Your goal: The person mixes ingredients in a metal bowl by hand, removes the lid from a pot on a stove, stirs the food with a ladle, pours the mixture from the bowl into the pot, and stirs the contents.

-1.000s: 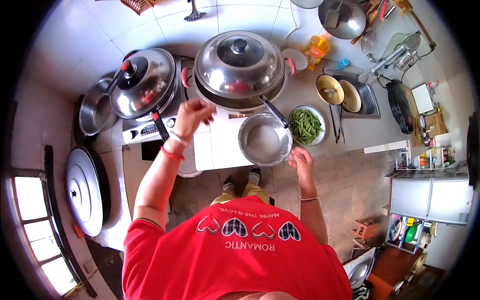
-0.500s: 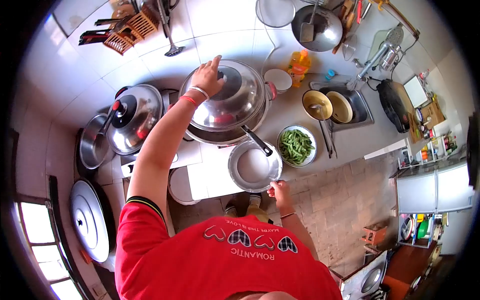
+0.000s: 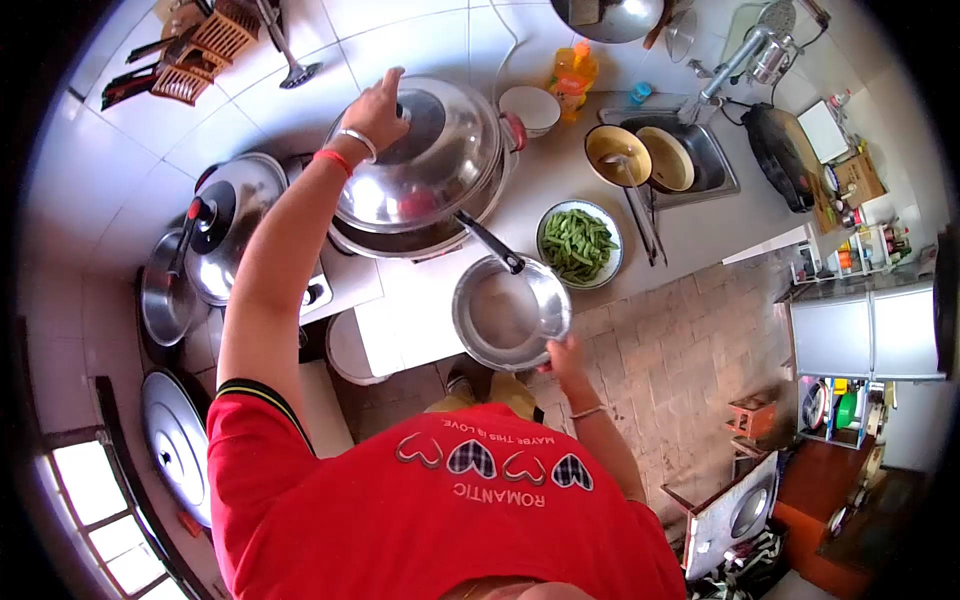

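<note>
My left hand is at the knob of the large domed lid, with its fingers closed around the knob's side. The lid lies over a wide pan, whose near inner edge shows. A long black handle sticks out from the pan over the far rim of a metal basin. My right hand grips the basin's near right rim. Inside the basin is something whitish that I cannot make out. A bowl of green beans stands to its right.
Another lidded pan and a metal pan are at the left. Two yellowish bowls, one holding a ladle, are by the sink. An orange bottle and a white bowl stand behind. Tiled floor shows below the counter edge.
My left hand has moved from beside the pan, over the lid, to its knob. My right hand has closed on the basin's rim, and the basin has shifted slightly towards me. The view has shifted too.
</note>
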A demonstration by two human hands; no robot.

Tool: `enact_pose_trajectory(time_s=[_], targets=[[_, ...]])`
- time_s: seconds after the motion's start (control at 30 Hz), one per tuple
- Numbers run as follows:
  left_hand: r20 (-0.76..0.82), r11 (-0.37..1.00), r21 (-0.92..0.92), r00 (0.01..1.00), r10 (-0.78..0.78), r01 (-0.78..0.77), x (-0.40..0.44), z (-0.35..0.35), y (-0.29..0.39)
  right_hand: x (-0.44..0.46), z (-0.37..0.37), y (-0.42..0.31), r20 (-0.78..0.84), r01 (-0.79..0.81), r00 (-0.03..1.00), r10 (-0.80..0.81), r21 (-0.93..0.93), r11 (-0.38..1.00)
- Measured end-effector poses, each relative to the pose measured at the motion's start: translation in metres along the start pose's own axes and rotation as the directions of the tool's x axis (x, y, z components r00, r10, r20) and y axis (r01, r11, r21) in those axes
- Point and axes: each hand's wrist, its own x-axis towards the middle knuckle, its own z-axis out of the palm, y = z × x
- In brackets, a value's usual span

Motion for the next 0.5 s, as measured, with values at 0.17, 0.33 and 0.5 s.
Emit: enact_pose_trajectory(time_s=[0.17,0.33,0.5], targets=[[-0.047,0.998,-0.007,0.997,0.068,-0.068,0.016,-0.026,-0.026,-0.036,-0.073,-0.045,0.004,-0.104,0.994,0.107,-0.195,0.975],[-0.015,0.996,-0.078,0.999,0.029,-0.031,0.024,-0.075,-0.034,-0.044,-0.138,-0.118,-0.09,0.024,0.994,-0.063,-0.38,0.925],[-0.044,0.978,-0.193,0.995,-0.086,0.076,0.012,-0.142,-0.022,-0.044,-0.135,-0.226,-0.114,0.102,0.98,-0.164,-0.422,0.901]])
